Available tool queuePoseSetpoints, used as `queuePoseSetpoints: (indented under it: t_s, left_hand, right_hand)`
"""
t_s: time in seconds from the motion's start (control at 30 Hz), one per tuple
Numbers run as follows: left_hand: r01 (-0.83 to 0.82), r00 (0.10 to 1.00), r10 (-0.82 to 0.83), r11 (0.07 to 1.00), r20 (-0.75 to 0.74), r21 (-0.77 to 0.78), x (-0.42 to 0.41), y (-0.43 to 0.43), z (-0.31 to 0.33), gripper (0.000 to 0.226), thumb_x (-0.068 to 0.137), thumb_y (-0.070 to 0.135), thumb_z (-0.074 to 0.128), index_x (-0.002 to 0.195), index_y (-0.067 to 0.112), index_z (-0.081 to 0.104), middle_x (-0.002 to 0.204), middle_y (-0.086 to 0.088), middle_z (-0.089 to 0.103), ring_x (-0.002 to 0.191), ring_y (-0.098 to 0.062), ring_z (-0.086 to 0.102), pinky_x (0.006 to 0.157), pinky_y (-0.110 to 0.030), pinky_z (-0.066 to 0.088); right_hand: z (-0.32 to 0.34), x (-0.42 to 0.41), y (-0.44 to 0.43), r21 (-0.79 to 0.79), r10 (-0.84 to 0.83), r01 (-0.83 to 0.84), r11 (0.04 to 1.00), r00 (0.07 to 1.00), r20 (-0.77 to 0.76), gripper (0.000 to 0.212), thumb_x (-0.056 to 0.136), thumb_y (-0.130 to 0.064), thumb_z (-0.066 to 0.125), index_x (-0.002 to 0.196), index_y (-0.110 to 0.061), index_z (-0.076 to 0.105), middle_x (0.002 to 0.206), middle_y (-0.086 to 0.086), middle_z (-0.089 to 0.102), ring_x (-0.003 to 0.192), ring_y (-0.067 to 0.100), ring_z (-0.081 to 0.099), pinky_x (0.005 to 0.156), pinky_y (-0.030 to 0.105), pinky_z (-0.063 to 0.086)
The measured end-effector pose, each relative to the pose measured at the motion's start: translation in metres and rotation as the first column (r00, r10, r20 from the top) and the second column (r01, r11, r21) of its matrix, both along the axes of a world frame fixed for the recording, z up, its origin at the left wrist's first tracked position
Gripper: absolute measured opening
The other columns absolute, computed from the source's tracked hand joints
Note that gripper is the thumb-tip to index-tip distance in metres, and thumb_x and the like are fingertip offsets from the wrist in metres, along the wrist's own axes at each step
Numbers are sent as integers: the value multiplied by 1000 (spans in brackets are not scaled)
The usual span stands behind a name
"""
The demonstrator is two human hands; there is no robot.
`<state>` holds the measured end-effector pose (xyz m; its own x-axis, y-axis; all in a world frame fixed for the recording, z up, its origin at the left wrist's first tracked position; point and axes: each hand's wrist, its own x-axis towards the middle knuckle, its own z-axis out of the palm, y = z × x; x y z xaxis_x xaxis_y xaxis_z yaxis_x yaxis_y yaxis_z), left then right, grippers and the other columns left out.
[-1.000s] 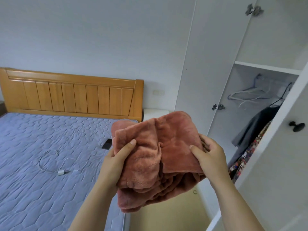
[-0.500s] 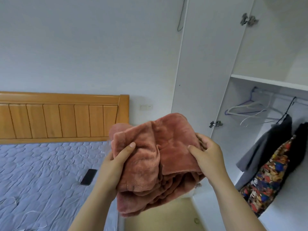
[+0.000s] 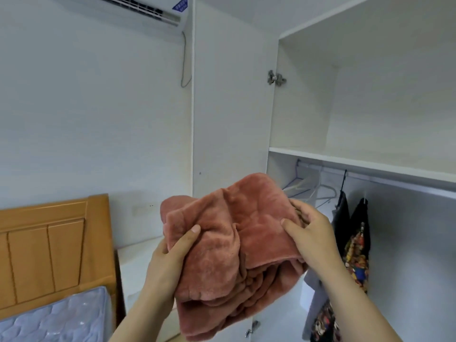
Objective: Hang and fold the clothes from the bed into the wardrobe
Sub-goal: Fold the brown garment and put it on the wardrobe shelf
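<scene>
Folded garment [image 3: 232,243] between both hands

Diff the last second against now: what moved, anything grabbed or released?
The head turned up and right, from the bed toward the wardrobe: its upper shelf and the air conditioner came into view, the phone and cable left it. Unchanged: left hand and right hand grip the folded pink fleece as before; nothing released.
</scene>
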<state>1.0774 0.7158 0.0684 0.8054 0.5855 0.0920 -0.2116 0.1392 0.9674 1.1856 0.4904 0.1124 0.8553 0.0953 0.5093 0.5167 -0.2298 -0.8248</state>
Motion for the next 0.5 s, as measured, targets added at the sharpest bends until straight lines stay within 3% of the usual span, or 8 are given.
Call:
queuePoseSetpoints:
  t_s: [0.13, 0.33, 0.43, 0.5]
  left_hand:
    - [68, 997, -69, 997, 32, 45, 55, -5, 19, 57, 50, 62, 83, 92, 27, 72, 86, 11, 76, 77, -9, 73, 69, -29, 54]
    - [146, 984, -156, 983, 89, 107, 159, -13, 63, 63, 55, 62, 81, 105, 25, 72, 98, 4, 75, 90, -16, 72, 87, -38, 55]
    - [133, 980, -149, 984, 134, 122, 215, -20, 78, 61, 57, 61, 80, 104, 23, 72, 97, 3, 76, 89, -17, 73, 85, -38, 56]
    - [126, 976, -145, 984, 165, 123, 251, -27, 91, 56, 61, 58, 77, 104, 22, 72, 93, 4, 76, 84, -15, 73, 73, -31, 57]
  right_hand:
    - [15, 44, -8, -1, -68, 68, 998, 997, 45, 48, 82, -7, 68, 127, -23, 61, 111, -12, 66, 106, 8, 62, 95, 31, 49]
    - [51, 135, -27, 32, -123, 120, 992, 984, 130, 45, 83, -8, 66, 124, -26, 62, 109, -13, 67, 101, 5, 63, 86, 24, 48]
    - [73, 185, -33, 57, -131, 122, 991, 971, 201, 44, 82, -7, 67, 121, -27, 63, 106, -17, 65, 99, 1, 62, 86, 23, 48]
    - [87, 217, -38, 69, -139, 126, 990, 962, 236, 43, 82, -6, 67, 119, -27, 63, 99, -23, 64, 92, -7, 61, 79, 16, 47]
